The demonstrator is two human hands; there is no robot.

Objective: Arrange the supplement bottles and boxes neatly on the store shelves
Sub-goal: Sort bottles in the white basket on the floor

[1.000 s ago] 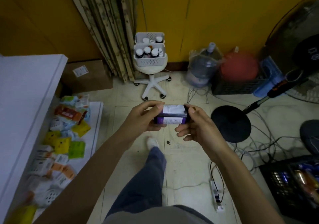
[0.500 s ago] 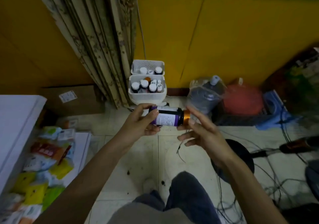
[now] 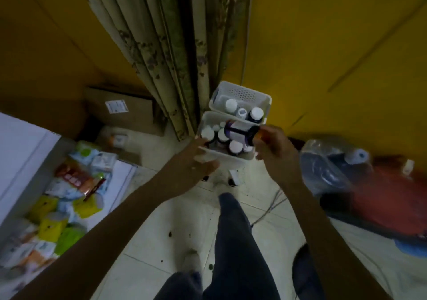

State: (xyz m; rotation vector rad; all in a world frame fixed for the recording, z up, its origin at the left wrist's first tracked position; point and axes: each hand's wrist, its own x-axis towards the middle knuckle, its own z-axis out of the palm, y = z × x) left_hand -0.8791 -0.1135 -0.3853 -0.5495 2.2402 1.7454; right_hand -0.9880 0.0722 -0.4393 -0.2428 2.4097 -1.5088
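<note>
Right hand [image 3: 275, 146] pinches a purple-labelled supplement bottle [image 3: 240, 131], held sideways over the lower white basket [image 3: 221, 159]; left hand [image 3: 194, 161], fingers loosely spread, touches its rim. Step: depositing. Next, probably upright it into a gap.

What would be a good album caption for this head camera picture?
Right hand holds a purple-labelled bottle sideways over a white basket of bottles; left hand at its rim.
</note>
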